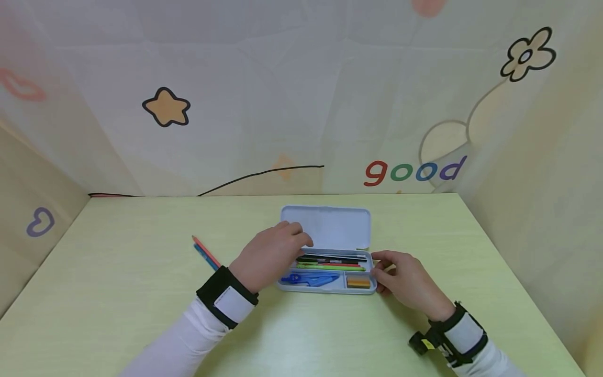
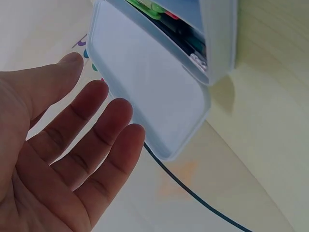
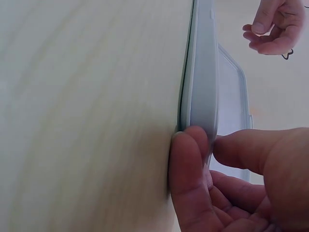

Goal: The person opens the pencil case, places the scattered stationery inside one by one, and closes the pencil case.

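Note:
A light blue pencil case [image 1: 301, 291] lies on the table with its lid [image 1: 336, 226] swung up at the back. Pens and pencils [image 1: 332, 266] fill its rear compartment; a blue compass [image 1: 313, 279] and a small orange-brown block [image 1: 358, 283] lie in the front ones. My right hand [image 1: 407, 280] pinches the case's right end, thumb at the rim and fingertips low on the wall [image 3: 203, 92]. Over the case's left rear part hovers my left hand [image 1: 273, 254], fingers loosely bent with nothing between them, beside the lid [image 2: 149, 82] in the left wrist view.
To the left, a red pencil [image 1: 205, 250] and a blue pencil [image 1: 204, 257] lie side by side on the table [image 1: 127, 272], partly behind the left wrist. A printed cloth backdrop [image 1: 254, 104] rises at the table's rear edge.

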A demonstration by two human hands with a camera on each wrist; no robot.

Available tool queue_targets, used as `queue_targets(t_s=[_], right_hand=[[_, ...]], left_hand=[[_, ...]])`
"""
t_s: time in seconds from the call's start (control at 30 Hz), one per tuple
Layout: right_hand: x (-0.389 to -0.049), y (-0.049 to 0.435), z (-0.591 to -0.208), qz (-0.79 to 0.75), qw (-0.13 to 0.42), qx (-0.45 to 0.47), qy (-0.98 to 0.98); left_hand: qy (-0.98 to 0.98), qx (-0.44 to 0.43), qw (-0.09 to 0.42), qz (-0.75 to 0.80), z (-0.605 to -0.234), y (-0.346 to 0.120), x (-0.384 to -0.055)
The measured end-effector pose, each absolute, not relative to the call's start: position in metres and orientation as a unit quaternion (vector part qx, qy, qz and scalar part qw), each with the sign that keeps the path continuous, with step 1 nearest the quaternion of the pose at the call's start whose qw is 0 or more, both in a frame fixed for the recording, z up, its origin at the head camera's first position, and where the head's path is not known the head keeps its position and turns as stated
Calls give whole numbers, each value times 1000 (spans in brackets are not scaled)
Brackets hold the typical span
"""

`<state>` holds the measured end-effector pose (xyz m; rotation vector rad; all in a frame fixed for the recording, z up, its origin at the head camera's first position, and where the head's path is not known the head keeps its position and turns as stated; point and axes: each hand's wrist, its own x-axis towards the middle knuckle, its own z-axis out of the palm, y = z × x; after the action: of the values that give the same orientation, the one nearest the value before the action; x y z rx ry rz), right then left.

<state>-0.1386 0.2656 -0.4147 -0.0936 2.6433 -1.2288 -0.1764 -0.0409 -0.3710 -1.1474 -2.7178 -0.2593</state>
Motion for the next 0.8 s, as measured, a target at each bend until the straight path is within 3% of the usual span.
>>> queue_targets(t_s=[0.33, 0.8], right_hand=[[-139, 266, -415, -420, 111, -35, 900], [-138, 266, -415, -418, 115, -27, 901]], left_hand=[[-910, -382, 120, -106, -372, -72, -175], [-927, -337, 110, -122, -374, -120, -171]])
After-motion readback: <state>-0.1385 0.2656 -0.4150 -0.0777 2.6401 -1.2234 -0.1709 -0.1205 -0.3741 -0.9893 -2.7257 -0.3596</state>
